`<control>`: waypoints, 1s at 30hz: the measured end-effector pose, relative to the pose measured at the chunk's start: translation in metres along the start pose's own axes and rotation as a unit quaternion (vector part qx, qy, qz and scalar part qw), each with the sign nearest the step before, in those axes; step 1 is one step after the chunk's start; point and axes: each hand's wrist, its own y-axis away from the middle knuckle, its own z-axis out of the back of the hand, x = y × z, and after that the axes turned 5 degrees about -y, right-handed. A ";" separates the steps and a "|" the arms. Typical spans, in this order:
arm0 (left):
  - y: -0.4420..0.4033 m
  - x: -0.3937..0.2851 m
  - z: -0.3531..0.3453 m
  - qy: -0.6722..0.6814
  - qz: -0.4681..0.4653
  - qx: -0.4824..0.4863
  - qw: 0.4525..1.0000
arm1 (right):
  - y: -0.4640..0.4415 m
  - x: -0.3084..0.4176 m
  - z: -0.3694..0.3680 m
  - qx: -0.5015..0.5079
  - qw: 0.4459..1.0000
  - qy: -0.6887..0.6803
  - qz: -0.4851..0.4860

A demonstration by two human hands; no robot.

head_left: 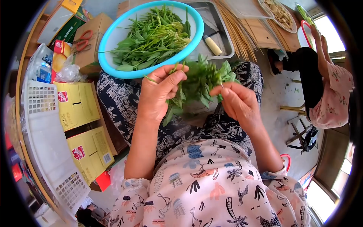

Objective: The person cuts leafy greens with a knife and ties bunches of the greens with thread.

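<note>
My left hand (pixel 160 90) is closed in a pinch on a green leafy stem (pixel 180 85), with a cut end poking out past the fingers. Thumb and forefinger of my right hand (pixel 240 102) press together on what looks like a thin pale skewer (pixel 222 86), mostly hidden. A bunch of leafy greens (pixel 202 81) hangs between the two hands, above my lap, and seems to be on that skewer. Just beyond my left hand, a blue-rimmed basin (pixel 104 60) holds a heap of loose green stems (pixel 151 41).
Behind the greens lie a metal tray (pixel 228 47) with a pale-handled tool (pixel 212 45) and many bamboo skewers (pixel 236 32). Red scissors (pixel 82 41) rest on a carton (pixel 96 32) at left, near yellow boxes (pixel 77 104) and a white basket (pixel 49 132). Another person (pixel 329 94) sits at right.
</note>
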 end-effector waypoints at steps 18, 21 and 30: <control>-0.004 -0.010 0.003 0.018 0.012 0.001 1.000 | 0.023 0.010 0.005 0.087 0.991 0.061 -0.085; -0.005 -0.008 0.004 0.020 0.008 0.004 1.000 | 0.023 0.011 0.005 0.088 0.990 0.060 -0.095; -0.004 -0.010 0.004 0.003 -0.003 0.010 1.000 | 0.022 0.009 0.005 0.091 0.990 0.076 -0.076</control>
